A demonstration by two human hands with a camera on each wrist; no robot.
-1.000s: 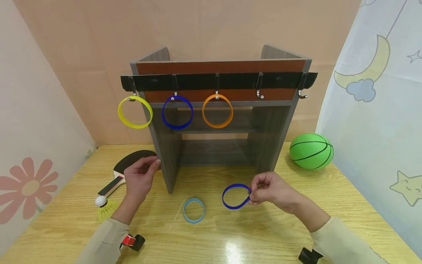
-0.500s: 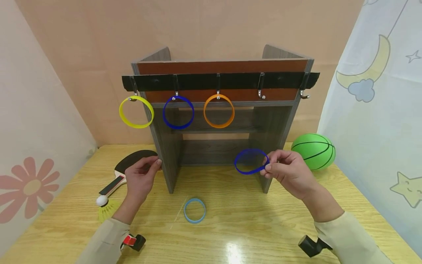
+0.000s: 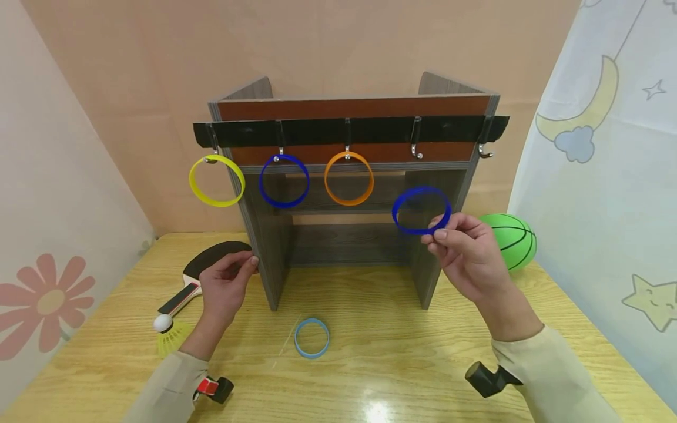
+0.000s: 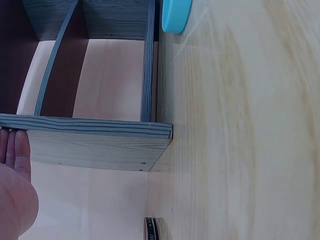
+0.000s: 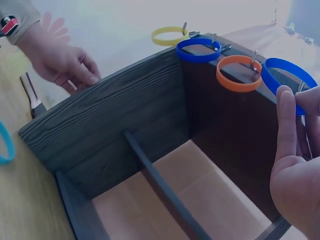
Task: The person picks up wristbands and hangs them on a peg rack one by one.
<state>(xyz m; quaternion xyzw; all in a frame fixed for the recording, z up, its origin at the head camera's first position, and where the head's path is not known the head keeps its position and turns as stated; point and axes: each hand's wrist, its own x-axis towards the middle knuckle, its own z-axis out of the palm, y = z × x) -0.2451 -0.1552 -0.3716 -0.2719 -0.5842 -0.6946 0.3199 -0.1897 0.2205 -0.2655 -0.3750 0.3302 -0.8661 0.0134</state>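
Note:
My right hand pinches a dark blue silicone wristband between thumb and fingers, holding it in the air in front of the shelf unit's right side, below the fourth hook. My left hand touches the outer side of the unit's left panel near its front edge; the left wrist view shows its fingers lying against that panel. Yellow, blue and orange wristbands hang from the three leftmost hooks. A light blue wristband lies on the table.
The grey wooden shelf unit stands on the table, with a black hook strip across its top front. A green ball sits to the right. At left are a table tennis paddle and a shuttlecock. The rightmost hook holds nothing.
My right hand has lifted the blue wristband from low over the table, up and to the right, to just below the hooks. My left hand stays at the panel.

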